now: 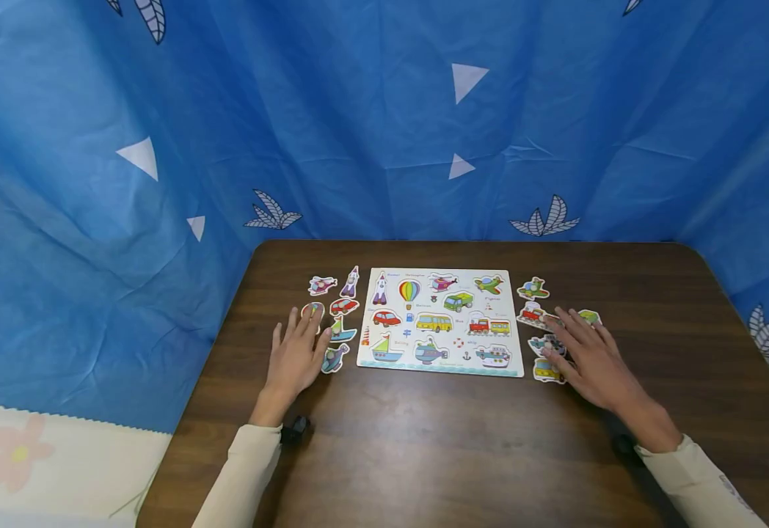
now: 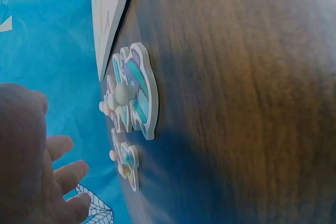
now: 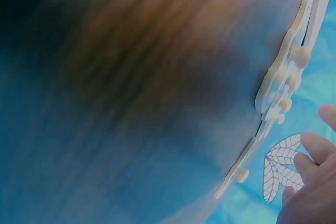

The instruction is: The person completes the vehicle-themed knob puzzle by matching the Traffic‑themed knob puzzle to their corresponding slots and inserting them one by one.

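My left hand point(image 1: 294, 357) hovers at the left of the puzzle board point(image 1: 440, 370), its fingers extended and holding nothing. It partly covers a balloon piece point(image 1: 313, 308) and is close beside a blue submarine piece point(image 1: 336, 358), whose round knob shows in the left wrist view. My right hand point(image 1: 589, 361), fingers spread and without anything in them, is over the pieces on the other side. Its fingers overlap a train piece point(image 1: 531, 314), a ship piece point(image 1: 540, 343), a yellow bus piece point(image 1: 546, 371) and a green piece point(image 1: 590, 316). Matching pictures are printed on the board.
Left of the board lie a helicopter piece point(image 1: 321, 285), a rocket piece point(image 1: 350, 281), a red car piece point(image 1: 344, 306) and a sailboat piece point(image 1: 343, 331). A plane piece point(image 1: 533, 288) lies at the right. A blue curtain point(image 1: 384, 125) stands behind the brown table point(image 1: 417, 455).
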The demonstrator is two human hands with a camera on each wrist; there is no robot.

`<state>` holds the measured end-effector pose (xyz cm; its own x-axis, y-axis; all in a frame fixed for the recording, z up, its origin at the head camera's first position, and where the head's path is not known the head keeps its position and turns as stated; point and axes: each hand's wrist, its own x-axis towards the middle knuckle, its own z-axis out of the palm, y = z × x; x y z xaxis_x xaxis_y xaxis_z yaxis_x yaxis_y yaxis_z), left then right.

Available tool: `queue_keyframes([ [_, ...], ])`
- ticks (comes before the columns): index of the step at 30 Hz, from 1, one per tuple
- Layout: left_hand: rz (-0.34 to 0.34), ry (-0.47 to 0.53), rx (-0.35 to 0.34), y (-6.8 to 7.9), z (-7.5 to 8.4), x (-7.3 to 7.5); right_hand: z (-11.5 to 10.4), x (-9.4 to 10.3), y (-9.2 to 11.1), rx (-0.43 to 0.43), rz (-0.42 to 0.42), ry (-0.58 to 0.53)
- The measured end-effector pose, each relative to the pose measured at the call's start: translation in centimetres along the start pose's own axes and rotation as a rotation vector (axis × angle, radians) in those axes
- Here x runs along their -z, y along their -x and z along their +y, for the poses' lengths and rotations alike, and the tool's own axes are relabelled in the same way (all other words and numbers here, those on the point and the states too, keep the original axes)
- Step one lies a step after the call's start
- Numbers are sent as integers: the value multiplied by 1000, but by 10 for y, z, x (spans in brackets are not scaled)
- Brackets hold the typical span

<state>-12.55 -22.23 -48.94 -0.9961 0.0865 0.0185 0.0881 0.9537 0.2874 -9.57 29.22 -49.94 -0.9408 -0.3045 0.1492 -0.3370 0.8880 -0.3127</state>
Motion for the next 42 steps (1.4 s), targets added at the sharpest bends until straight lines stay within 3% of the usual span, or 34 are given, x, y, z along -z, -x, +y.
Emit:
queue_keyframes([
  [6, 40, 45, -17, 8, -3, 0, -9, -6, 0, 55, 8, -108],
  [14, 98, 106, -71, 15, -4, -3, -24, -12, 0, 43, -39, -346],
  [18, 142, 133, -91, 18, -4, -4, -26, -18, 1, 53, -16, -408],
  [24, 138, 154, -53, 19, -4, -8, -30, -17, -1, 64, 30, -360],
  [30, 110, 162, -43, 22, -6, -12, -33, -15, -7, 82, 12, -278],
  [35, 88, 201, -36, 24, -9, -17, -33, -21, -6, 68, -32, -300],
  [42, 109, 251, -64, 23, -9, -19, -30, -25, -6, 47, -14, -341],
])
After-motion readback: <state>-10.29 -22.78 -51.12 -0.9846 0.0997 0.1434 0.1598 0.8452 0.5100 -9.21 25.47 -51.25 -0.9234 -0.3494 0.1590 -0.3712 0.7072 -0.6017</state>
